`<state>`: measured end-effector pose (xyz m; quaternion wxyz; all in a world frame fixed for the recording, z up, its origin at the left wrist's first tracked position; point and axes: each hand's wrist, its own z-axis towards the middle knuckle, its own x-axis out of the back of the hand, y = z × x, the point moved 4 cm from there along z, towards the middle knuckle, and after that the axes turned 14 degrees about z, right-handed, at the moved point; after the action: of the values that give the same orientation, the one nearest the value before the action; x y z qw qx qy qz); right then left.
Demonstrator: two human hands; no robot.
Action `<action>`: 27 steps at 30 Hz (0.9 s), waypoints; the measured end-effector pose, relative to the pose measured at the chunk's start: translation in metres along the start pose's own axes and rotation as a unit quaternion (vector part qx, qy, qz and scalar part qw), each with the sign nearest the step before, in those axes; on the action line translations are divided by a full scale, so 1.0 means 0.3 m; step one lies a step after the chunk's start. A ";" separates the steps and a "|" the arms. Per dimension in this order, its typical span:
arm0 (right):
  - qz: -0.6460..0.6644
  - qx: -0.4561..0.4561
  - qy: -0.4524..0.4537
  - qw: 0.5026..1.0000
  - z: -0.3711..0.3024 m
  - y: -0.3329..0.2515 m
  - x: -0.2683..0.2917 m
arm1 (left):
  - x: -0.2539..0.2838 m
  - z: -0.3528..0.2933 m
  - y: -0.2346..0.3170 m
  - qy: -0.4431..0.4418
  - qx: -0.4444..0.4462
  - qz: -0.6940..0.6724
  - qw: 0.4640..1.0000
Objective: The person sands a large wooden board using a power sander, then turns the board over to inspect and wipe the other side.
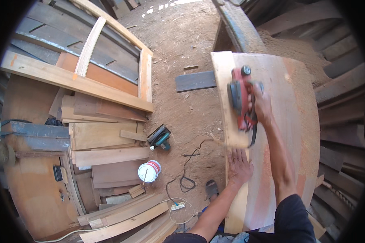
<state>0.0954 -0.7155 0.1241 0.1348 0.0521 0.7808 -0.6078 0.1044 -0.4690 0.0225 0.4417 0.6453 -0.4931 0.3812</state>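
Note:
My right hand (262, 106) is wrapped round the handle of a red and black electric hand planer (242, 95). The planer rests on the far left part of a large wooden panel (288, 121), over a paler strip (234, 131) along its left edge. A black cord (254, 137) trails from the tool's near end. Nearer to me, my left hand (240, 167) lies flat on the panel with its fingers stretched out, holding nothing. Reddish patches and wood dust mark the panel's surface.
A wooden frame (89, 90) leans over stacked boards (109, 135) at the left. On the dirt floor are a teal power tool (161, 139), a white bucket (149, 172), a cable (186, 164) and a socket strip (177, 206). Timber piles (344, 133) line the right.

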 end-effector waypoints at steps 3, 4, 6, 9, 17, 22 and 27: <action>-0.002 -0.027 0.025 0.999 -0.281 -0.002 0.097 | -0.019 -0.012 0.000 0.049 -0.010 0.032 0.998; -0.012 -0.032 0.042 0.999 -0.367 0.011 0.135 | -0.041 -0.021 0.001 0.096 -0.015 0.053 0.994; -0.010 -0.020 0.040 0.999 -0.531 -0.006 0.148 | -0.098 -0.008 -0.025 0.214 -0.020 -0.045 0.976; -0.007 -0.012 0.048 0.999 -0.742 0.013 0.209 | -0.108 -0.007 -0.022 0.256 -0.006 0.262 0.931; 0.014 0.000 0.053 0.998 -1.172 0.041 0.367 | -0.113 -0.447 -0.329 0.226 0.065 0.070 0.969; -0.042 0.004 0.043 0.998 -1.423 0.106 0.462 | -0.101 -0.990 -0.539 0.233 0.132 0.093 0.959; -0.068 -0.032 0.007 0.997 -1.656 0.175 0.509 | -0.270 -1.352 -0.549 0.073 0.143 -0.074 0.984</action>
<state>-0.1111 -0.2361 0.1448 0.0893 -0.0008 0.8022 -0.5903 0.2238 -0.0408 0.0449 0.4066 0.7070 -0.3504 0.4605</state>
